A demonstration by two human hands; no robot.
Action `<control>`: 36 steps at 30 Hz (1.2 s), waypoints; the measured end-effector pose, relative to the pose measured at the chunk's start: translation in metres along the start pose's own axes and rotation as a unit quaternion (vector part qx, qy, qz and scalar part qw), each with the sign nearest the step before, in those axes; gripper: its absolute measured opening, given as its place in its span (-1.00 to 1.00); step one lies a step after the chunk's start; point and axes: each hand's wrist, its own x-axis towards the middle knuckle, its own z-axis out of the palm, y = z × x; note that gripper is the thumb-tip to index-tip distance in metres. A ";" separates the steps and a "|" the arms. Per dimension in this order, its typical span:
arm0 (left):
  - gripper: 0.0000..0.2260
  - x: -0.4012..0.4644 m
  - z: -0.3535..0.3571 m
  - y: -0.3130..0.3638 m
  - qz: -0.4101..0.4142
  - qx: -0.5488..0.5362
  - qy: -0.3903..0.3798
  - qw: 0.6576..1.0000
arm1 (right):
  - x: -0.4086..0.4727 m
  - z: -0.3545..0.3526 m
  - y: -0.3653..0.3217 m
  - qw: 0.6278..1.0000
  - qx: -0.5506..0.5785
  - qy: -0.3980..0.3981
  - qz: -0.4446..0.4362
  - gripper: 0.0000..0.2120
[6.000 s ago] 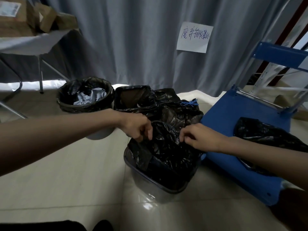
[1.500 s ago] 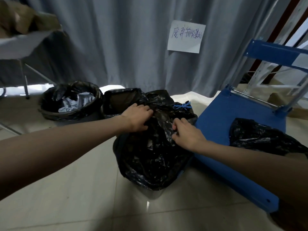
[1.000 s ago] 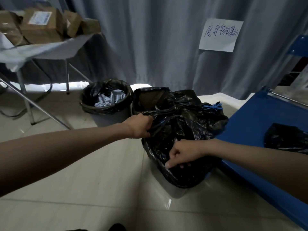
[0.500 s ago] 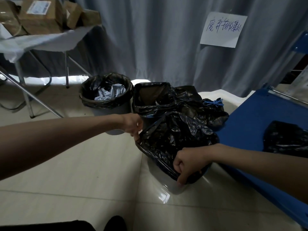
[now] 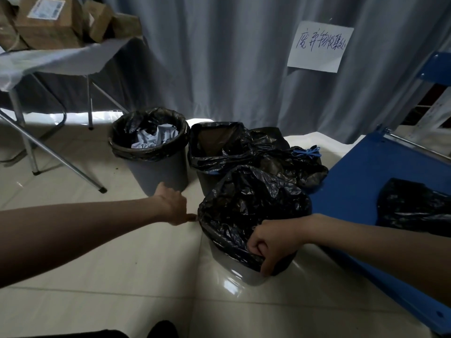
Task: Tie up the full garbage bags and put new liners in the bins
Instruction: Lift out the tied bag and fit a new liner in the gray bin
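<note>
A black liner (image 5: pixel 251 206) billows up over the nearest bin (image 5: pixel 244 276), a pale bin on the floor tiles. My right hand (image 5: pixel 273 245) grips the liner's near edge and holds it down at the bin's front rim. My left hand (image 5: pixel 173 207) reaches to the liner's left edge and pinches it at the fingertips. Behind stand a square bin (image 5: pixel 207 181) with a black liner and a round grey bin (image 5: pixel 161 172) whose liner holds crumpled grey waste. A full black bag (image 5: pixel 292 167) closed with a blue drawstring (image 5: pixel 306 151) lies behind the near bin.
A blue cart (image 5: pixel 361 191) sits low on the right with another black bag (image 5: pixel 415 208) on it. A folding table (image 5: pixel 48 62) with cardboard boxes stands at the left, its metal legs reaching onto the floor. A grey curtain with a paper sign (image 5: pixel 319 46) closes the back.
My right hand has moved from the bag's top down to the bin's front rim, pulling the liner's edge over it. My left hand has shifted to the liner's left edge.
</note>
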 end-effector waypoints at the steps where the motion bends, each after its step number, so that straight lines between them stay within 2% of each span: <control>1: -0.34 -0.001 0.001 -0.001 0.003 0.001 0.002 1.000 | -0.002 0.000 0.000 1.000 -0.010 -0.001 0.001 -0.69; 3: -0.50 -0.002 -0.005 -0.004 0.019 -0.028 0.056 0.998 | -0.006 0.003 -0.001 1.000 -0.023 -0.005 0.005 -0.71; 5: -0.69 0.001 -0.012 -0.010 0.075 -0.096 0.169 0.978 | -0.010 0.004 -0.003 0.999 -0.032 -0.008 0.007 -0.72; 7: -0.82 0.002 -0.022 -0.013 0.181 -0.174 0.281 0.926 | -0.012 0.006 -0.001 0.999 -0.033 -0.011 0.004 -0.73; 9: -0.85 0.000 -0.034 -0.010 0.280 -0.177 0.331 0.883 | -0.015 0.007 0.000 0.999 -0.036 -0.016 0.006 -0.73; 11: -0.80 -0.001 -0.042 0.000 0.330 -0.138 0.317 0.879 | -0.020 0.006 0.001 0.998 -0.040 -0.034 0.017 -0.75; 14: -0.62 -0.001 -0.049 0.021 0.338 -0.090 0.247 0.904 | -0.028 0.007 0.003 0.998 0.002 -0.043 0.043 -0.72; 15: -0.55 -0.001 -0.051 0.027 0.334 -0.074 0.233 0.910 | -0.029 0.007 0.007 0.998 0.025 -0.009 0.048 -0.64; 17: -0.41 -0.002 -0.055 0.036 0.329 -0.043 0.224 0.916 | -0.027 0.006 0.017 0.992 0.041 0.113 0.044 -0.47; 19: -0.29 -0.004 -0.059 0.045 0.320 -0.020 0.202 0.925 | -0.025 0.006 0.027 0.984 -0.031 0.172 0.022 -0.45; 21: -0.19 -0.003 -0.061 0.051 0.302 0.007 0.155 0.941 | -0.027 0.008 0.028 0.982 -0.148 0.117 0.022 -0.45; 23: -0.11 -0.001 -0.059 0.054 0.279 0.082 0.115 0.950 | -0.028 0.014 0.024 0.967 -0.247 0.033 0.056 -0.35; 25: -0.08 0.001 -0.055 0.058 0.251 0.188 0.108 0.943 | -0.029 0.019 0.022 0.954 -0.279 -0.015 0.108 -0.26; 27: -0.09 0.002 -0.056 0.060 0.241 0.235 0.134 0.932 | -0.028 0.020 0.021 0.953 -0.274 0.019 0.126 -0.27; 29: -0.13 0.005 -0.063 0.062 0.265 0.191 0.184 0.927 | -0.025 0.013 0.021 0.941 -0.309 0.108 0.085 -0.38; 31: -0.19 0.008 -0.070 0.063 0.297 0.147 0.211 0.920 | -0.018 0.007 0.026 0.924 -0.344 0.156 0.053 -0.51; 33: -0.18 0.012 -0.071 0.066 0.295 0.147 0.187 0.925 | -0.011 0.004 0.033 0.910 -0.377 0.163 0.059 -0.46; 36: -0.10 0.020 -0.065 0.068 0.254 0.206 0.105 0.939 | -0.003 0.004 0.041 0.899 -0.408 0.086 0.136 -0.32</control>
